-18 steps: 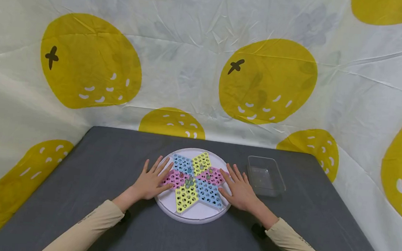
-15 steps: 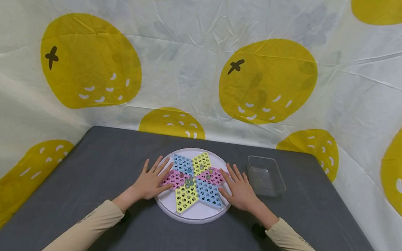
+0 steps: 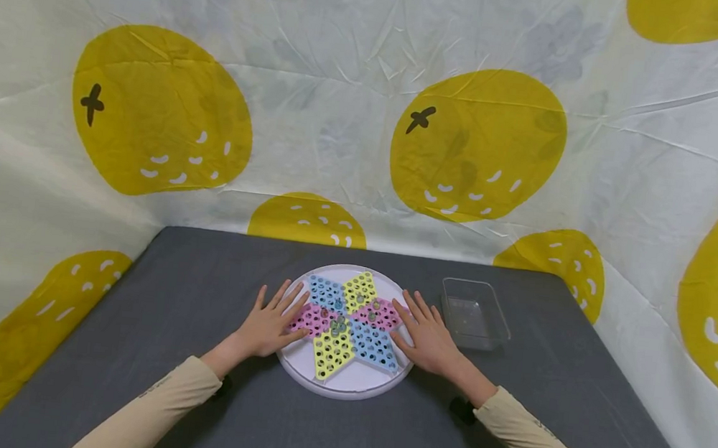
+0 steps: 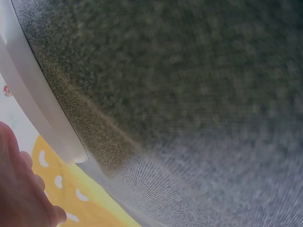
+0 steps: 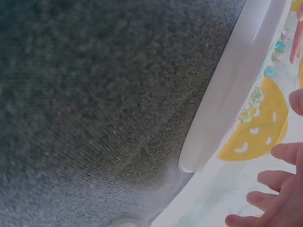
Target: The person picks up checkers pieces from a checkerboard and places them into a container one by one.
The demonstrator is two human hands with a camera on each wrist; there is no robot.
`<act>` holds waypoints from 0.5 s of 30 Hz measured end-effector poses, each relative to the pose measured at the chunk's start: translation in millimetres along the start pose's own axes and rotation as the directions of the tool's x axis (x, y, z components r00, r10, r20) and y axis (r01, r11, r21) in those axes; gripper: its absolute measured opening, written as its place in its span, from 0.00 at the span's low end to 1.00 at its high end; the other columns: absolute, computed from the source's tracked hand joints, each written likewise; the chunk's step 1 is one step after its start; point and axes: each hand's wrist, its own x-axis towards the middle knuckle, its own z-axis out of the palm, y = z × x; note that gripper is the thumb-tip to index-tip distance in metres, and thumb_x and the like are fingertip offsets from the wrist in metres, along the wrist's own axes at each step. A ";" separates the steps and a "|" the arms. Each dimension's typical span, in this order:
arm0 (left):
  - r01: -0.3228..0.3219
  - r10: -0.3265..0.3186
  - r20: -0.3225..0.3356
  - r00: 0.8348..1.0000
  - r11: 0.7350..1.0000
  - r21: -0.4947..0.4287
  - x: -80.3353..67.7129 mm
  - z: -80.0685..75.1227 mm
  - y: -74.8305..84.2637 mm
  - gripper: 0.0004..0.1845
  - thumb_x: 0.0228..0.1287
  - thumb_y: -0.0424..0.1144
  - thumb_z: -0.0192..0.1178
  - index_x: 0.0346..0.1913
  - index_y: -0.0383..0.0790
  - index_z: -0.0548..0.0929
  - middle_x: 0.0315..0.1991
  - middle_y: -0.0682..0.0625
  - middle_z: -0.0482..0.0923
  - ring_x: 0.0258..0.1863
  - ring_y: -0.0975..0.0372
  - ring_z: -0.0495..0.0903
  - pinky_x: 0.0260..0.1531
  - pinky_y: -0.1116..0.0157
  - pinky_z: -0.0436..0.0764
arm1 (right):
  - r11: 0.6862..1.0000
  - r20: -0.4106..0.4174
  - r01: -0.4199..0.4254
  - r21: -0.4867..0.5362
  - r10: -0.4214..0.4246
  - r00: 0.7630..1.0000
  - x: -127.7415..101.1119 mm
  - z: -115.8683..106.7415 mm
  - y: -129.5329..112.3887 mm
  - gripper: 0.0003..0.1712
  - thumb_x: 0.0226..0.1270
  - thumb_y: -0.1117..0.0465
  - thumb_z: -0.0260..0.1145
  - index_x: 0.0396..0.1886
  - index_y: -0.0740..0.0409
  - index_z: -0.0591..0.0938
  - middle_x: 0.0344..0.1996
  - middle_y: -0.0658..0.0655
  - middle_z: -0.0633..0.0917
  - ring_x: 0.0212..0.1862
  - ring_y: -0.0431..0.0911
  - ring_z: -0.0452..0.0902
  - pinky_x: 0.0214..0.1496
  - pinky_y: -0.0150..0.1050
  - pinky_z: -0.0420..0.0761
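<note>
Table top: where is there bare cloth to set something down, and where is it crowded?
Bare grey cloth lies left of the left hand, along the near edge between the sleeves, and behind the round board. It is crowded at centre: both hands flank the board, and the clear tray sits just beyond the right hand.

Left hand (image 3: 268, 323) and right hand (image 3: 427, 339) lie flat, fingers spread.

Our head cam looks forward-down over the table (image 3: 188, 381). Both wrist cams sit close, grazing the cloth; all three share the white board (image 3: 350, 385) (image 4: 33, 109) (image 5: 232, 94) rim.
</note>
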 end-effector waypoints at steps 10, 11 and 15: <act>-0.021 0.021 0.043 0.999 1.000 0.011 0.8 -0.2 -1.9 0.38 0.61 0.60 0.46 0.69 0.44 0.53 0.71 0.46 0.48 0.70 0.48 0.45 0.60 0.40 0.43 | 1.000 0.019 0.005 0.004 -0.005 1.000 4.1 -2.0 -0.5 0.35 0.62 0.46 0.55 0.67 0.52 0.61 0.68 0.59 0.56 0.70 0.55 0.48 0.62 0.60 0.56; -0.019 0.018 0.055 0.998 1.000 0.015 0.9 -0.6 -2.1 0.38 0.61 0.60 0.45 0.69 0.44 0.52 0.71 0.47 0.47 0.70 0.48 0.45 0.61 0.40 0.43 | 1.000 0.018 0.009 0.001 -0.009 1.000 4.4 -2.1 -0.5 0.35 0.62 0.46 0.55 0.67 0.53 0.60 0.68 0.59 0.56 0.70 0.55 0.49 0.62 0.60 0.57; -0.018 0.016 0.089 0.996 1.000 0.019 2.0 -1.7 -3.2 0.38 0.61 0.61 0.44 0.69 0.45 0.50 0.71 0.48 0.46 0.70 0.49 0.44 0.61 0.40 0.42 | 0.999 -0.003 0.032 -0.013 -0.032 0.999 6.6 -2.5 -0.7 0.35 0.61 0.48 0.57 0.66 0.54 0.62 0.68 0.60 0.58 0.69 0.56 0.51 0.61 0.60 0.59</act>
